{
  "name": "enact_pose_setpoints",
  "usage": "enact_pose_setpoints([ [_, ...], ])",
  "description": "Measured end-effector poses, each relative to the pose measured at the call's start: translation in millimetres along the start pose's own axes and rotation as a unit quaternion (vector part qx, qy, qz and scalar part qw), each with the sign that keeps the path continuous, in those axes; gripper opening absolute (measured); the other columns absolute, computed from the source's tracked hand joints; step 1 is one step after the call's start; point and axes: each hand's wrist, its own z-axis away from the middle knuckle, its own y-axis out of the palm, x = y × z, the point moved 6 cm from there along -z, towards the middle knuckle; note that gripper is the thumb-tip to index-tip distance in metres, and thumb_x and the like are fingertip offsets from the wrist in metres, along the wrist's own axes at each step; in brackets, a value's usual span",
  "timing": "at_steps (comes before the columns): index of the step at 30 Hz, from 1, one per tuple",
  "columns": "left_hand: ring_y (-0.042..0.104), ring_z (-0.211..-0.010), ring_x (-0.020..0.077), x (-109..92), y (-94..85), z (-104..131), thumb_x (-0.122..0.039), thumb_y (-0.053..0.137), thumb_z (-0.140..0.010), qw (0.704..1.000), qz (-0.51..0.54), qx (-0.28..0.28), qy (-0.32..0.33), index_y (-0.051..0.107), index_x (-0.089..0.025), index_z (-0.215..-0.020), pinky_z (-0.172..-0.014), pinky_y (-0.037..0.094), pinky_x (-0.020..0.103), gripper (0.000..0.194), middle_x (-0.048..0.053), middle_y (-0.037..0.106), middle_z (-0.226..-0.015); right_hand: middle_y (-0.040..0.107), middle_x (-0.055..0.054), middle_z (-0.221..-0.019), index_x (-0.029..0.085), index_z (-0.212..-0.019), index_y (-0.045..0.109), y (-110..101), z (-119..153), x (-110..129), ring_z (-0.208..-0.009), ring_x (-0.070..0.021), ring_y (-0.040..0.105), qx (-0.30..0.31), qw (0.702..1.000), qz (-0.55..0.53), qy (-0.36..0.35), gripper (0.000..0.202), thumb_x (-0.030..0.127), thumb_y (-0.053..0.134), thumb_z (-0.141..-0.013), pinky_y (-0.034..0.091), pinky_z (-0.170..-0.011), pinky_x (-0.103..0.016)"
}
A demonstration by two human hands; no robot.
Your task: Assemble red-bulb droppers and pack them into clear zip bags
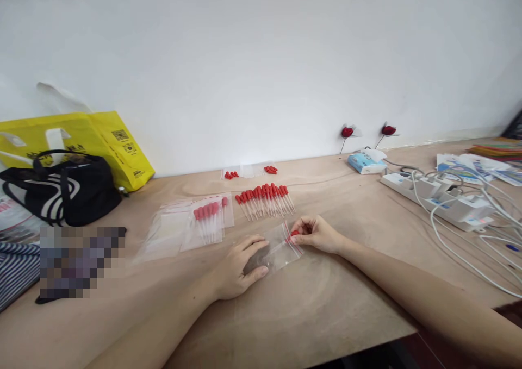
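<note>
Below frame centre, my right fingers (305,239) pinch a small red bulb (294,232) at the mouth of a clear, red-lined plastic bag (278,256); my left fingers (255,275), parted, touch its left end.

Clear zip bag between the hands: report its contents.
A red-bulbed dropper, pinched by the right hand, seems partly inside the zip bag. Whatever lies under the left hand, at the opposite end, is hidden.

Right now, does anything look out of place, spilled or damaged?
No spill or damage shows. The thin white cables look untidy, looping in a tangle over and beside the white plastic power strip, unlike the neatly rowed red-bulbed clear droppers.
</note>
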Motion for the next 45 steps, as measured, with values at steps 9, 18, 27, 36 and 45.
enact_pose_setpoints([
  [9, 0.033, -0.123, 0.0238, 0.8, 0.9, -0.8, -0.038, 0.047, -0.081, 1.000, -0.001, 0.006, 0.004, 0.041, -0.024, -0.124, -0.101, 0.029, 0.043, 0.045, 0.006, 0.040, -0.132, 0.058, -0.003, -0.073, 0.019, -0.080, 0.069, 20.3, 8.5, 17.8, -0.066, -0.0115, 0.052, 0.131, 0.968, 0.171, -0.131, 0.025, 0.037, 0.052, -0.077, 0.042, -0.062, -0.023],
  [18, 0.034, -0.123, 0.0208, -6.2, -3.3, -2.6, -0.035, 0.043, -0.084, 1.000, -0.003, -0.006, 0.018, 0.045, -0.022, -0.120, -0.105, 0.024, 0.043, 0.038, 0.006, 0.043, -0.130, 0.062, -0.003, -0.072, 0.013, -0.074, 0.059, -56.4, -54.7, -9.4, -0.064, -0.0112, 0.056, -0.217, 0.949, 0.222, 0.050, 0.013, 0.025, 0.055, -0.070, 0.043, -0.060, -0.022],
  [27, 0.045, -0.113, 0.0211, -4.1, -9.2, 6.8, -0.035, 0.046, -0.083, 1.000, -0.001, -0.010, 0.022, 0.047, -0.022, -0.117, -0.096, 0.036, 0.038, 0.037, 0.006, 0.050, -0.122, 0.055, -0.006, -0.052, 0.016, -0.056, 0.056, -65.6, -115.3, -10.9, -0.058, -0.0206, 0.056, -0.247, 0.906, 0.293, 0.181, 0.012, 0.012, 0.064, -0.050, 0.038, -0.049, -0.026],
  [36, 0.035, -0.122, 0.0216, -3.4, -7.3, 9.1, -0.034, 0.045, -0.083, 0.999, -0.005, 0.041, 0.008, 0.036, -0.021, -0.127, -0.104, 0.023, 0.043, 0.046, 0.005, 0.044, -0.130, 0.052, 0.002, -0.063, 0.014, -0.117, 0.038, -71.4, -81.3, 2.3, -0.052, -0.0112, 0.051, -0.227, 0.947, 0.205, 0.099, 0.050, 0.018, 0.048, -0.068, 0.039, -0.049, -0.023],
  [45, 0.031, -0.125, 0.0204, -3.1, -5.1, 6.0, -0.037, 0.041, -0.085, 0.998, -0.013, 0.058, 0.011, 0.031, -0.023, -0.129, -0.106, 0.020, 0.043, 0.047, 0.004, 0.040, -0.133, 0.047, 0.011, -0.058, 0.024, -0.106, 0.026, -39.5, 1.6, 2.9, -0.043, -0.0081, 0.048, -0.228, 0.969, -0.092, -0.033, 0.049, 0.028, 0.054, -0.066, 0.040, -0.043, -0.021],
])
